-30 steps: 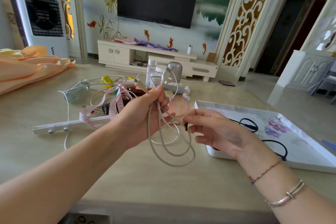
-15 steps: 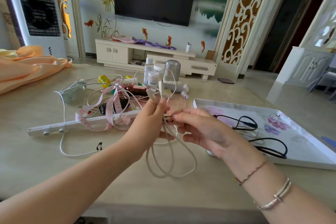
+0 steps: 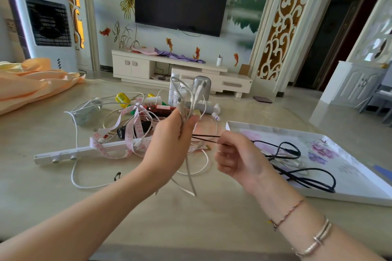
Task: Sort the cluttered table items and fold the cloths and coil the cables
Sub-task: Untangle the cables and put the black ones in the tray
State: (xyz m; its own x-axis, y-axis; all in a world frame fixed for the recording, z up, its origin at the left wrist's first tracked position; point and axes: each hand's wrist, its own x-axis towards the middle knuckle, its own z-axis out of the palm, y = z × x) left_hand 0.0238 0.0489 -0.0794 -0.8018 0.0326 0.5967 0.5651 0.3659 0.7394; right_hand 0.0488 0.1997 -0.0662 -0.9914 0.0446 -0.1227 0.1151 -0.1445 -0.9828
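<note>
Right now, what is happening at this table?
A person is tidying cables. The left hand grips a bundle of white cable, loops hanging below. The right hand pinches a thin black tie stretched from the bundle. A black cable lies in the tray. A tape measure and bottles wait behind.
</note>
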